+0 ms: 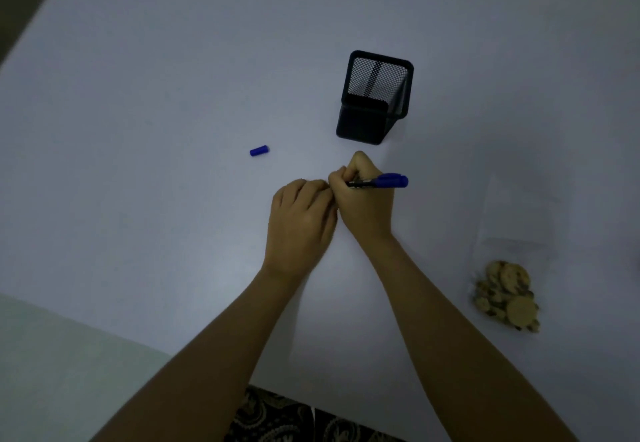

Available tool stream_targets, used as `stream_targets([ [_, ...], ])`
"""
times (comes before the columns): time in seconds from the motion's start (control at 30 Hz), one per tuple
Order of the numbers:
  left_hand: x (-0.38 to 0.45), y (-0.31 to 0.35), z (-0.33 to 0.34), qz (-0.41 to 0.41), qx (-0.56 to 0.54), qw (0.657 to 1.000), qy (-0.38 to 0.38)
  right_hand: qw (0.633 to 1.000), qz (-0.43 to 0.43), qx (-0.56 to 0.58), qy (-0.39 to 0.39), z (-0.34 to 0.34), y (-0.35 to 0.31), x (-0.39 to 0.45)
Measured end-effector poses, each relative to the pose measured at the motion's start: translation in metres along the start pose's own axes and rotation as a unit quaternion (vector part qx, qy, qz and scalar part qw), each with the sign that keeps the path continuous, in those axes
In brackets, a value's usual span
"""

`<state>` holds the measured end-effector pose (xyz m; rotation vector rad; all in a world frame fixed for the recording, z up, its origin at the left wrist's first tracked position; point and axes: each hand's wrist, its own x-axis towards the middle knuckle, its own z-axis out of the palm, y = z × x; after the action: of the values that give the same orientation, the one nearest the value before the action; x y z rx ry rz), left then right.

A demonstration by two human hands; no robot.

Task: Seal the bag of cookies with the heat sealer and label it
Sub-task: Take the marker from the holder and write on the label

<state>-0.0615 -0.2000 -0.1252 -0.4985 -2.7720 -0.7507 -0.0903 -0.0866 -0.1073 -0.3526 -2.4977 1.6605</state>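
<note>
**Marker poised, cookie bag lying off to the right**

While the right hand grips the blue marker in a writing hold, its fingers wrapped round the barrel, the left hand sits curled just beside it, knuckles touching; whether it pins a label underneath I cannot tell, since nothing shows between the two hands. The marker's long axis runs left to right, capped end pointing right and its tip hidden by the fingers.

Taking the mesh pen holder as landmark: both hands lie just in front of it, toward the person. The marker cap rests to its left and slightly nearer, well apart from the hands. The bag of cookies lies to its right and much nearer the person, long axis running away from the person, cookies bunched at the near end. The right hand is plainly the nearer one to the bag, and only bare worktop lies between them. No heat sealer is in view.
</note>
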Motion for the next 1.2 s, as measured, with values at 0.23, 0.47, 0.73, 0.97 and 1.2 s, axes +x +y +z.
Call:
stream_targets([
  [0.23,0.000,-0.002,0.000,0.037,0.009,0.999,0.008,1.000,-0.005,-0.029,0.000,0.000,0.001,0.002],
  [0.47,0.000,-0.002,0.002,0.039,0.014,0.999,0.024,1.000,-0.001,-0.017,-0.001,0.002,0.004,0.001],
  [0.73,-0.003,-0.005,0.005,0.034,0.010,0.999,0.013,1.000,0.007,-0.003,0.006,0.003,0.003,0.002],
  [0.97,-0.001,-0.002,0.001,0.048,-0.035,0.997,0.053,1.000,-0.003,-0.010,-0.001,0.002,0.005,0.001],
  [1.2,0.008,-0.013,-0.006,0.089,0.019,0.996,0.007,0.999,-0.021,-0.039,0.001,0.001,0.006,0.002],
])
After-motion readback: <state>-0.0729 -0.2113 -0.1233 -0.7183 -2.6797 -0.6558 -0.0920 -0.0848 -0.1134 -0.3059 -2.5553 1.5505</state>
